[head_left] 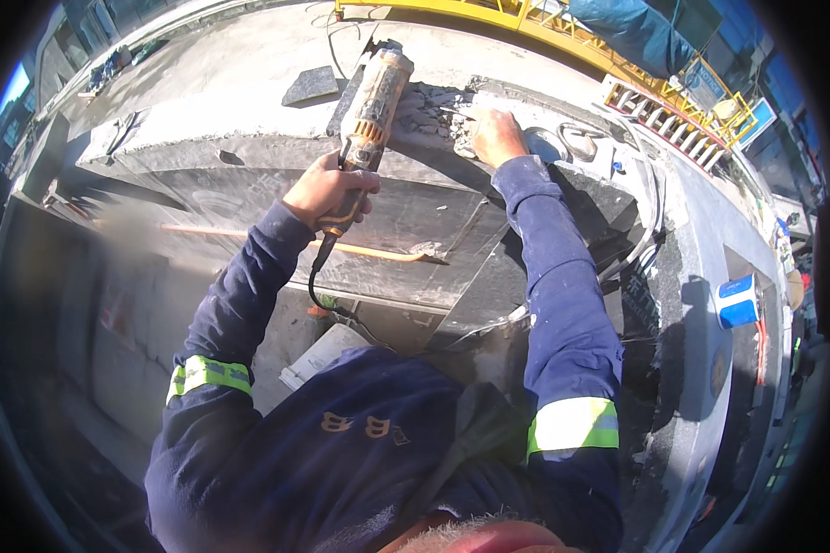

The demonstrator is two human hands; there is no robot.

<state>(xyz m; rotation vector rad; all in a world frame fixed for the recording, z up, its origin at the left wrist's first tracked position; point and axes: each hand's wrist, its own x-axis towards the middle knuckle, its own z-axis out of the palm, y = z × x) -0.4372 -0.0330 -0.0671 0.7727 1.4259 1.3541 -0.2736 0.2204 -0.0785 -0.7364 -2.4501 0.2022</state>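
Observation:
My left hand (pixel 327 192) is wrapped round the rear grip of a dusty yellow and black corded power tool (pixel 375 106), which looks like an angle grinder. The tool stands nearly upright in view, its head over the top of a stone-faced wall (pixel 277 158). From its lower end hangs a black cord (pixel 314 272). To the right, my right hand (pixel 498 135) reaches onto the wall top with curled fingers, beside broken rubble (pixel 433 109). What those fingers pinch, if anything, is too small to make out.
A dark slab offcut (pixel 311 86) lies left of the tool. Pale cable loops (pixel 581 143) lie right of my hand. An orange rod (pixel 369 251) runs along the wall face. Farther off are a blue and white bucket (pixel 738 301), a ladder (pixel 664 124) and a yellow lattice frame (pixel 489 18).

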